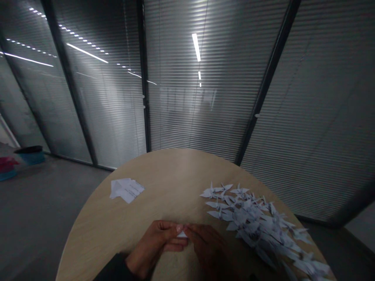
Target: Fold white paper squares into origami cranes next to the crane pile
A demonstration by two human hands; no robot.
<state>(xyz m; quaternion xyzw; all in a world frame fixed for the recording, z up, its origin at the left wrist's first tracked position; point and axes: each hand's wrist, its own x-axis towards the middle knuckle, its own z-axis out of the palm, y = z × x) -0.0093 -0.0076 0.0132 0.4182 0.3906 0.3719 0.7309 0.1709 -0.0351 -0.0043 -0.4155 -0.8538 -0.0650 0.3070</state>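
Observation:
Near the table's front, my left hand (pixel 165 235) pinches a small folded piece of white paper (pixel 182 234) between thumb and fingers. My right hand (pixel 203 244) closes on the same paper from the other side, its fingertips meeting those of the left. Only a small white part of the paper shows; the fingers hide the rest, so its folded shape cannot be made out. To the right of my hands lies a spread-out heap of white folded paper cranes (pixel 252 214). Farther off on the left rests a small stack of white paper sheets (pixel 127 189) with some printed lines.
The round wooden table (pixel 175 168) has its far edge close to a glass partition with blinds (pixel 199 117). On the floor at the left stand a blue tub (pixel 33 157) with a dark top and a red and blue item (pixel 7 168).

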